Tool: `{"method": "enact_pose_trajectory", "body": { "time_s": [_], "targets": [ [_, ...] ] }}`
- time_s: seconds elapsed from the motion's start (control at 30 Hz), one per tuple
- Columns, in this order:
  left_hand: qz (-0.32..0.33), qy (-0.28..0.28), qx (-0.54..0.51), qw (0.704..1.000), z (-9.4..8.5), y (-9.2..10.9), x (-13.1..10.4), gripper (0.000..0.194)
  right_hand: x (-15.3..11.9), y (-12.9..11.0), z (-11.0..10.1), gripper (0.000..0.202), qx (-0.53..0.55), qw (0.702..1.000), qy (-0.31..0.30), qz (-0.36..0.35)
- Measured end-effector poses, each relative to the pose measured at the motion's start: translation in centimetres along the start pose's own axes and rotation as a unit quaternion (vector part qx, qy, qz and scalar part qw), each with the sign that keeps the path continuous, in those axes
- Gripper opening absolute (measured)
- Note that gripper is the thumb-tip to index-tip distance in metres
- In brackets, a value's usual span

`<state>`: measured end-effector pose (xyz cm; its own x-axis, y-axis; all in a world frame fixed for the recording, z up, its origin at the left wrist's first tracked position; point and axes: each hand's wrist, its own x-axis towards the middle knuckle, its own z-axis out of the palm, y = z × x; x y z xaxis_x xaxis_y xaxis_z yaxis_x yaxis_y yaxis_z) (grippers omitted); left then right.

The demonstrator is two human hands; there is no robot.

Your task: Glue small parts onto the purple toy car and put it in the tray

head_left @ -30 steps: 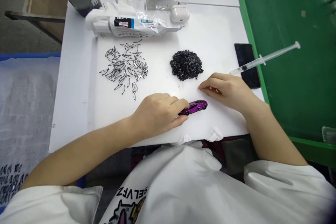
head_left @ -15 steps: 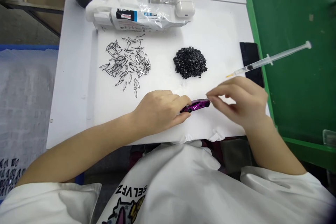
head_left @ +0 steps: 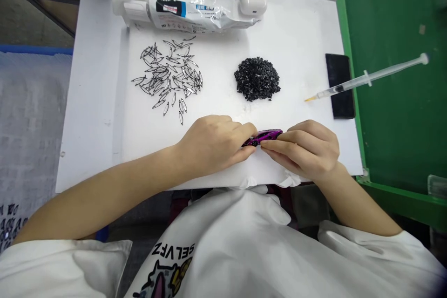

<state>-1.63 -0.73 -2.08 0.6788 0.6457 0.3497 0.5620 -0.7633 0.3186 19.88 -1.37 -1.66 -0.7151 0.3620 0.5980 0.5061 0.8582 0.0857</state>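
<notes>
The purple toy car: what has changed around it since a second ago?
The right hand, which was clear of the purple toy car, has come in toward the person and now has its fingers against the car's right part; whether it grips is unclear. The left hand still pinches the car's left end. The black pile and the dark-outlined pieces look unmoved.

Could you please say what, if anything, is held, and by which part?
The purple toy car: the left hand pinches its left end. The right hand is at its right end; whether it grips cannot be told.
</notes>
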Motion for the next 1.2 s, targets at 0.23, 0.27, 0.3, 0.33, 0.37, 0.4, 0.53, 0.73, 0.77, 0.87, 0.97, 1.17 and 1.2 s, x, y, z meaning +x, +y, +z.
{"method": "enact_pose_trajectory", "body": {
  "time_s": [0.23, 0.27, 0.3, 0.33, 0.37, 0.4, 0.53, 0.73, 0.77, 0.87, 0.97, 1.17, 1.2],
  "targets": [
    [-0.001, 0.005, 0.003, 1.0, 0.0, 0.0, -0.1, 0.018, 0.0, -0.1, 0.3, 0.021, -0.013, 1.0, 0.01, -0.008],
    [-0.001, 0.008, 0.003, 1.0, 0.1, 0.0, -0.1, 0.017, 0.0, -0.1, 0.4, 0.021, -0.012, 1.0, 0.01, -0.007],
    [-0.001, 0.008, 0.003, 1.0, 0.1, 0.0, -0.1, 0.017, 0.0, -0.1, 0.4, 0.02, -0.011, 1.0, 0.011, -0.007],
    [-0.002, 0.009, 0.003, 1.0, 0.1, 0.0, -0.1, 0.017, 0.1, -0.1, 0.4, 0.019, -0.009, 1.0, 0.012, -0.007],
    [-0.002, 0.008, 0.002, 1.0, 0.1, 0.0, -0.1, 0.017, 0.1, -0.1, 0.4, 0.018, -0.008, 1.0, 0.012, -0.008],
    [-0.002, 0.007, 0.002, 1.0, 0.1, 0.0, -0.1, 0.017, 0.1, -0.1, 0.3, 0.018, -0.008, 1.0, 0.011, -0.008],
    [0.001, 0.006, -0.002, 1.0, 0.0, 0.0, 0.0, 0.018, 0.1, -0.2, 0.3, 0.015, -0.012, 1.0, 0.004, -0.001],
    [-0.006, 0.0, -0.005, 1.0, 0.1, 0.1, -0.1, 0.018, 0.1, -0.7, 0.4, 0.015, -0.034, 0.999, 0.009, 0.025],
    [-0.008, -0.001, -0.005, 1.0, 0.1, 0.1, -0.1, 0.019, 0.1, -0.9, 0.5, 0.016, -0.038, 0.999, 0.011, 0.033],
    [-0.009, -0.005, -0.006, 1.0, 0.2, 0.1, -0.2, 0.02, 0.1, -1.2, 0.5, 0.017, -0.047, 0.998, 0.012, 0.05],
    [-0.009, -0.005, -0.01, 1.0, 0.1, 0.0, -0.2, 0.02, 0.1, -1.3, 0.6, 0.019, -0.049, 0.997, 0.016, 0.048],
    [-0.013, -0.006, -0.011, 1.0, 0.1, 0.1, 0.0, 0.02, 0.0, -1.4, 0.8, 0.015, -0.05, 0.997, 0.015, 0.052],
    [-0.012, -0.004, -0.012, 1.0, 0.2, 0.1, 0.0, 0.02, 0.0, -1.4, 0.8, 0.015, -0.05, 0.997, 0.012, 0.053]
  ]
}}
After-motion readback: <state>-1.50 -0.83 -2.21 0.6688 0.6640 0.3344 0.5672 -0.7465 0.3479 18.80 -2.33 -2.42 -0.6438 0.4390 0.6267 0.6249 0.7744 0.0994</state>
